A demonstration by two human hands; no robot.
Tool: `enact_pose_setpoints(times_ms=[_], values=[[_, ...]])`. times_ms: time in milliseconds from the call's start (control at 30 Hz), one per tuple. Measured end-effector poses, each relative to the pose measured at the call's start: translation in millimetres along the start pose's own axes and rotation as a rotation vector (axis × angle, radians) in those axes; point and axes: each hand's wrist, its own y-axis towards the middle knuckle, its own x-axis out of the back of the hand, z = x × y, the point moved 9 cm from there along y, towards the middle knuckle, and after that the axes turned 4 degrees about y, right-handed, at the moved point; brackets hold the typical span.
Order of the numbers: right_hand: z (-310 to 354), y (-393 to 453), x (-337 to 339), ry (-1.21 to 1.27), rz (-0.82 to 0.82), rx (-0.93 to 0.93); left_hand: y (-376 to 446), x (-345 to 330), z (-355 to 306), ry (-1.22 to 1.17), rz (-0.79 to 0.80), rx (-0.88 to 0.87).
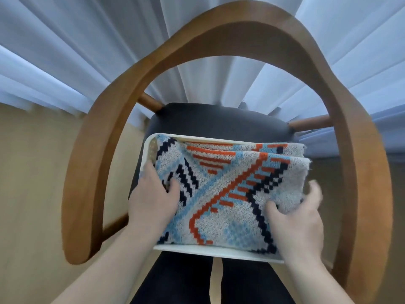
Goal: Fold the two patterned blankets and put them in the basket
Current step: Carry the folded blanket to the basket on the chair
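At the centre of the frame a folded patterned blanket [221, 194] (grey knit with orange, blue and navy bands) lies in the white basket [215, 253], its right end spilling over the rim. The basket sits on the dark seat of a wooden chair [153, 69]. The left hand [151, 196] pinches the blanket's left edge; the right hand [295, 218] clamps its grip on the lower right corner.

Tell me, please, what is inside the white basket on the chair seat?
A folded patterned blanket fills the white basket, its right end overhanging the rim. The left hand and right hand grip it. Whatever lies beneath, including a second blanket, is covered.
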Motion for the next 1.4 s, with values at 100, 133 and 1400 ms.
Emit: enact_pose_setpoints(times_ms=[100, 133, 1400], values=[[47, -16, 12, -0.031, -0.273, 0.394, -34, 30, -56, 0.103, -0.393, -0.449], [55, -10, 2, -0.076, -0.240, 0.473, -31, 23, -68, 0.171, -0.401, -0.562], [-9, 17, -124, -0.599, 0.036, 0.657, -9, -128, -26, 0.729, 0.055, -1.109]])
